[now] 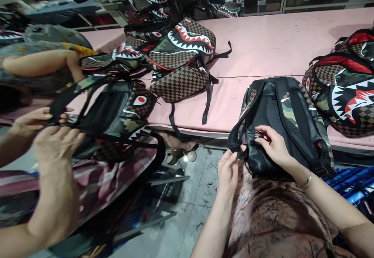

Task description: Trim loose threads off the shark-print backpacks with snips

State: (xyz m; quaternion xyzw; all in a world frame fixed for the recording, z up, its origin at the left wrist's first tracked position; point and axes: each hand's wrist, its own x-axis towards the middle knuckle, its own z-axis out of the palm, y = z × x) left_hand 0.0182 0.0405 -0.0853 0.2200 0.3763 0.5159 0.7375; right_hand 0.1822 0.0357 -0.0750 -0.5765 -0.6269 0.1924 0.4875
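A black backpack [264, 113] with camouflage and checkered sides lies on the pink table edge and my lap, its back panel and shoulder straps facing up. At its lower left corner, my left hand [229, 168] is closed, pinching the lower end of a black shoulder strap [233, 143]. Over the lower back panel, my right hand [274, 147] is closed around a small dark metal tool [261, 135]. Fingers partly hide that tool, so its exact kind is unclear.
A co-worker's hands [58, 137] hold the straps of another backpack [117, 113] at left. More shark-mouth backpacks [187, 39] lie on the pink table [263, 36]. An open one [347, 90] stands close at right. Blue material [353, 184] is below it.
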